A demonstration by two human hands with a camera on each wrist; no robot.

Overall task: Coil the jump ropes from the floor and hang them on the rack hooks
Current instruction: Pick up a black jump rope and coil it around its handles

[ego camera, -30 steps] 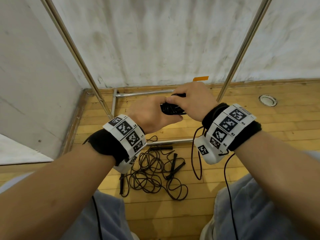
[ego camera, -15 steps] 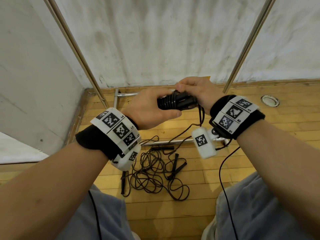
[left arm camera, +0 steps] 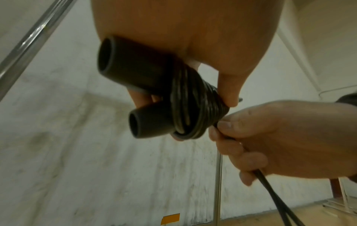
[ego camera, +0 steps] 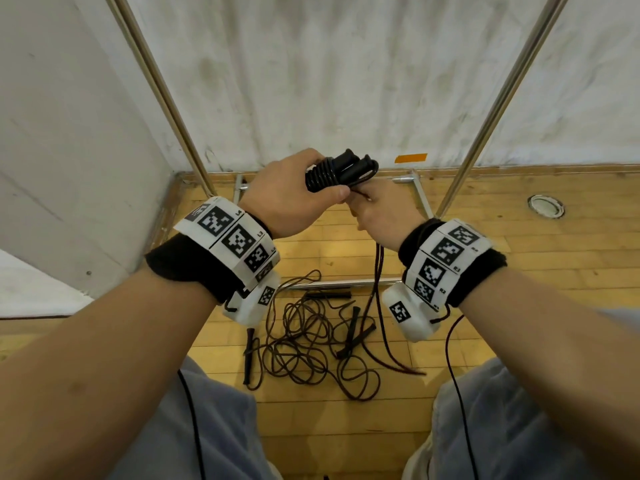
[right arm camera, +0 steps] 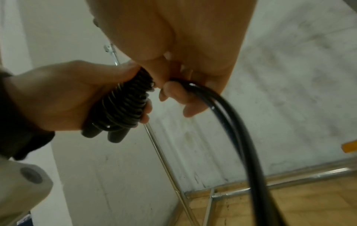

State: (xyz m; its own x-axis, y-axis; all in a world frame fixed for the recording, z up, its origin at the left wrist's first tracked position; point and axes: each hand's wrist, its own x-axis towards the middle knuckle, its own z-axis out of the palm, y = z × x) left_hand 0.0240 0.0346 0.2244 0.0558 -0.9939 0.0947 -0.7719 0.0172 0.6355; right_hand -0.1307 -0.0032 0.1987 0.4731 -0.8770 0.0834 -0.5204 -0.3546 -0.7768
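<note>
Nearest, a loose tangle of jump ropes (ego camera: 311,341) lies on the floor (ego camera: 519,306). Above it, the left hand (ego camera: 287,199) has its fingers clamped on the paired handles (left arm camera: 139,85); the wound coils (ego camera: 322,176) have thickened over the last second, so this rope is nearly bundled. The right hand (ego camera: 381,213) pinches the doubled cord (right arm camera: 241,122). Beyond stands the rack (ego camera: 485,109); wristband tags read L3, L4, R2.

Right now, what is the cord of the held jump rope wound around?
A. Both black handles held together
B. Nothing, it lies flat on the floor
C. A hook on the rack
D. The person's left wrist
A. The left hand grips two black handles side by side, with the cord coiled tightly round both, while the right hand holds the loose strands hanging down.
</note>
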